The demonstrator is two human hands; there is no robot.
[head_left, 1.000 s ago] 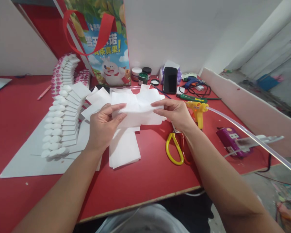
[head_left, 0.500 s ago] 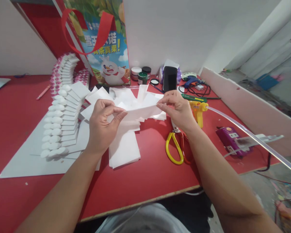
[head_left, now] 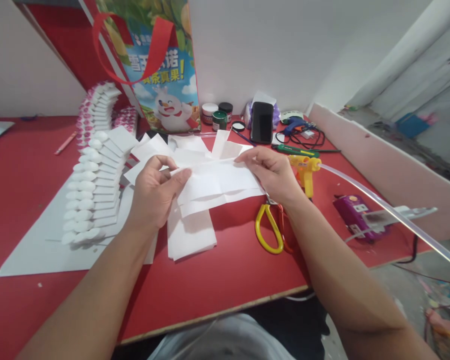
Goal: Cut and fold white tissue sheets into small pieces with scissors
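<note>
Between my two hands a creased white sheet of paper [head_left: 219, 182] is stretched, its lower edge hanging toward me. My left hand [head_left: 155, 192] pinches its left end between thumb and fingers. At the upper right edge, my right hand [head_left: 272, 172] grips it the same way. Beneath it lies a stack of white paper [head_left: 193, 235], partly covered by the held sheet. More loose white paper pieces [head_left: 150, 147] are spread behind it. Scissors with a yellow and a red handle [head_left: 269, 230] lie below my right hand, their blades mostly hidden.
White oval-tipped pieces [head_left: 86, 187] stand in a curved row on a grey board [head_left: 41, 245] at left. A tall printed bag [head_left: 165, 75] stands behind. At right are a yellow glue gun [head_left: 305, 172], a clear glue stick [head_left: 382, 205], a purple pack [head_left: 356, 215] and a phone [head_left: 261, 122].
The paper between my hands has been tilted so its broad face shows, where before it looked like a narrow strip. My right hand has come slightly left and down.
</note>
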